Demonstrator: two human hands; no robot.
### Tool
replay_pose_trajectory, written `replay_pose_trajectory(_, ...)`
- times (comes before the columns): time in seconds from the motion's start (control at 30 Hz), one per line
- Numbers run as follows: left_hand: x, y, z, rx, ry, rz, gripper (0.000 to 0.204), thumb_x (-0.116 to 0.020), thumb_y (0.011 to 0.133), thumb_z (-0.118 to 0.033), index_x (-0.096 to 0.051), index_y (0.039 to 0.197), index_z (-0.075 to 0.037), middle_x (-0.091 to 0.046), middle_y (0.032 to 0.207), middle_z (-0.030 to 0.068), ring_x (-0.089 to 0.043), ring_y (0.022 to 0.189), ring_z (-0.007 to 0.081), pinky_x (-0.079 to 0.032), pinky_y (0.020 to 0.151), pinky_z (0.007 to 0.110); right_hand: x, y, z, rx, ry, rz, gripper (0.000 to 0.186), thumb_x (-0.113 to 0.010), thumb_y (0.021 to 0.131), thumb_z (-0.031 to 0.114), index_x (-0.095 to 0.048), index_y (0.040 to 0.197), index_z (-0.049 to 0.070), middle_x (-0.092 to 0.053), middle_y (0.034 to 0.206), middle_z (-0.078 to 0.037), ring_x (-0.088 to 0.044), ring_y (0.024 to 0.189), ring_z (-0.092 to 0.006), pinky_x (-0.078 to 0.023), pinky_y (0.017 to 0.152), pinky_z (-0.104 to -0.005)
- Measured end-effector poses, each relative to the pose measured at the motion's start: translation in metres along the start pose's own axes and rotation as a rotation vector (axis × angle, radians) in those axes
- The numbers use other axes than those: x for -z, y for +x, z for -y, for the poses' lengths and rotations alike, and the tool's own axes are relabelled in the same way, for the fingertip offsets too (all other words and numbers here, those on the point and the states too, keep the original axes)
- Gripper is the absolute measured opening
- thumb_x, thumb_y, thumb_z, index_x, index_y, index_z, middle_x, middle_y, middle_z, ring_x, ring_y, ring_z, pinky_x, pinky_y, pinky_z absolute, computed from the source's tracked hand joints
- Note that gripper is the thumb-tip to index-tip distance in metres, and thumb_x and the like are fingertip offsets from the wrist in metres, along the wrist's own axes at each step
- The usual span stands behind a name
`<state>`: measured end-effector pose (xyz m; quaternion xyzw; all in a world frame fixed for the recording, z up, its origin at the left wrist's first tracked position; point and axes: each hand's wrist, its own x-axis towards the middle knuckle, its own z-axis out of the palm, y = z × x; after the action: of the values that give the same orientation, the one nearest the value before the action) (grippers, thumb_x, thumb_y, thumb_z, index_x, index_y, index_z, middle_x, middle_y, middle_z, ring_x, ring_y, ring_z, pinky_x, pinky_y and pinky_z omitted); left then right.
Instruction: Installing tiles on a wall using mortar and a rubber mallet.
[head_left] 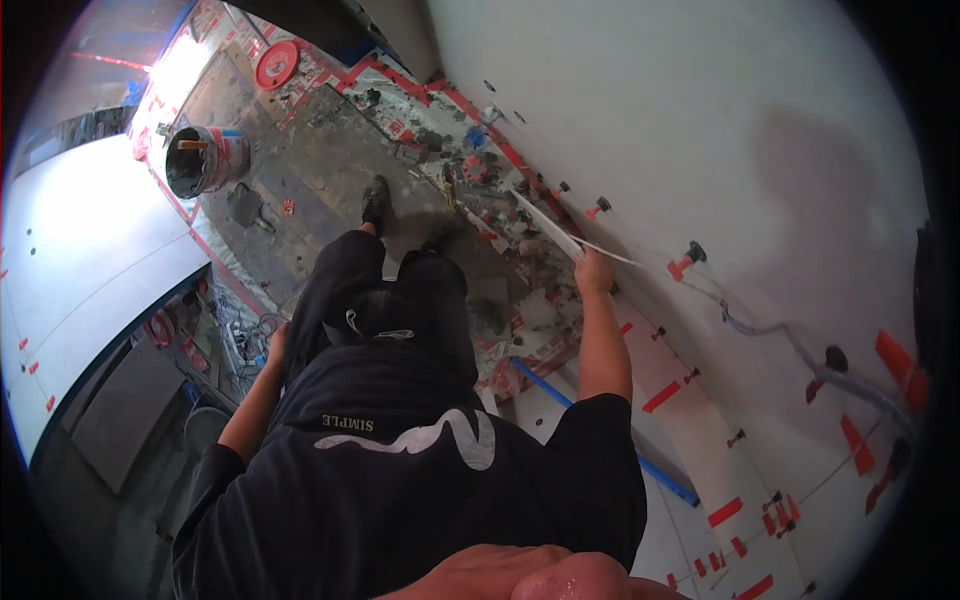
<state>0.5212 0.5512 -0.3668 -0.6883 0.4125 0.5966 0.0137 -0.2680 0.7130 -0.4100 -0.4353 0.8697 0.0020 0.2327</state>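
My right hand (pixel 594 272) grips the end of a long, narrow white strip (pixel 543 218) beside the large white panelled wall (pixel 817 110); a thin white line, perhaps a cord or edge, runs off rightward from near it. My left hand (pixel 276 344) hangs beside my left thigh, near some tangled grey items (pixel 243 335); its fingers are too small and shaded to tell whether they hold anything.
A dirty bucket (pixel 204 162), red lid (pixel 276 65) and trowel-like tool (pixel 250 208) lie on the stained floor board (pixel 310 140). Debris lines the wall's foot. Red-and-black clips (pixel 688 258), a cable (pixel 750 327) and a blue bar (pixel 650 470) are at right. A pale slab (pixel 90 250) is left.
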Motion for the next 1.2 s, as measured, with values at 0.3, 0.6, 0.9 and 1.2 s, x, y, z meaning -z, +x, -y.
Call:
replay_pose_trajectory(0.3, -0.025, -0.054, -0.031, -0.035, 0.555, -0.135, 0.029, -0.058, 0.091, -0.026, -0.066, 0.100, 0.000, -0.070, 0.094, 0.0242, -0.069, 0.093, 0.0307, -0.050, 0.079, 0.043, -0.036, 0.029, 0.010, 0.074, -0.005, -0.011, 0.020, -0.073, 0.085, 0.017, -0.064, 0.100, 0.008, -0.063, 0.104, -0.011, -0.064, 0.101, -0.0342, -0.054, 0.080, -0.0490)
replay_pose_trajectory(0.6, -0.016, -0.061, 0.010, -0.011, 0.652, -0.181, 0.025, -0.062, 0.090, -0.020, -0.069, 0.104, -0.001, -0.072, 0.091, 0.0182, -0.068, 0.084, 0.0233, -0.052, 0.076, 0.039, -0.056, 0.055, 0.018, 0.036, -0.095, -0.053, 0.028, -0.070, 0.083, 0.012, -0.063, 0.110, 0.010, -0.065, 0.114, -0.011, -0.065, 0.097, -0.0368, -0.052, 0.084, -0.0501)
replay_pose_trajectory(0.9, -0.031, -0.059, -0.016, 0.068, 0.346, -0.103, 0.024, -0.058, 0.092, -0.014, -0.067, 0.108, 0.002, -0.072, 0.095, 0.0126, -0.063, 0.087, 0.0177, -0.050, 0.079, 0.037, -0.060, 0.017, 0.023, -0.136, 0.007, -0.407, 0.071, -0.074, 0.083, 0.018, -0.042, 0.144, 0.002, -0.049, 0.141, -0.025, -0.048, 0.131, -0.0430, -0.041, 0.108, -0.0541)
replay_pose_trajectory(1.2, -0.036, -0.062, -0.020, 0.138, 0.083, -0.013, 0.029, -0.059, 0.095, -0.012, -0.067, 0.120, 0.001, -0.071, 0.104, 0.0084, -0.063, 0.095, 0.0147, -0.050, 0.085, 0.033, -0.038, 0.033, 0.043, -0.300, -0.045, -0.209, 0.094, -0.074, 0.084, 0.029, -0.021, 0.152, -0.010, -0.022, 0.158, -0.033, -0.025, 0.147, -0.0483, -0.028, 0.120, -0.0528)
